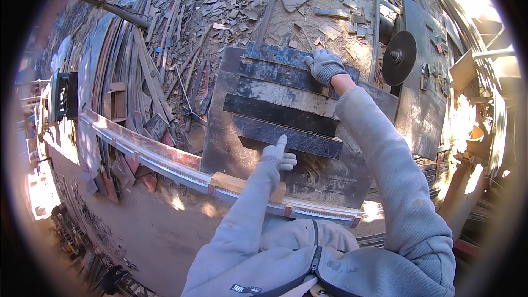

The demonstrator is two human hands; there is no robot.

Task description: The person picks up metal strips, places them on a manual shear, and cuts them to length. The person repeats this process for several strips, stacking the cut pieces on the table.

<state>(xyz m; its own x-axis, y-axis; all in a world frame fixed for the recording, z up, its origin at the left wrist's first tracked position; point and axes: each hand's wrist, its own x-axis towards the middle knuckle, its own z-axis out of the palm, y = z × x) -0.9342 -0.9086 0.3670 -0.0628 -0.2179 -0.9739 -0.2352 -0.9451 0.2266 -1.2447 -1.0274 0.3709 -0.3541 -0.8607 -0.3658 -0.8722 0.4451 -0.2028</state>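
Several dark planks lie side by side on a flat table (220,148) in front of me. They include a scuffed grey-white plank (286,98), a black plank (280,114) and a blue-black plank (291,135) nearer me. My left hand (279,157), in a pale knitted glove, is at the near edge of the blue-black plank, with its thumb up and fingers stretched to the right. My right hand (325,67), also gloved, reaches over the right end of the far plank (275,54), its fingers spread on top. Neither hand wraps round a plank.
A round dark disc blade (399,58) stands upright right of the table, beside a large worn panel (423,88). A pale wood block (236,183) sits by a long metal rail (181,173) along the near edge. Offcuts (231,0) litter the ground beyond; long strips (148,66) lie left.
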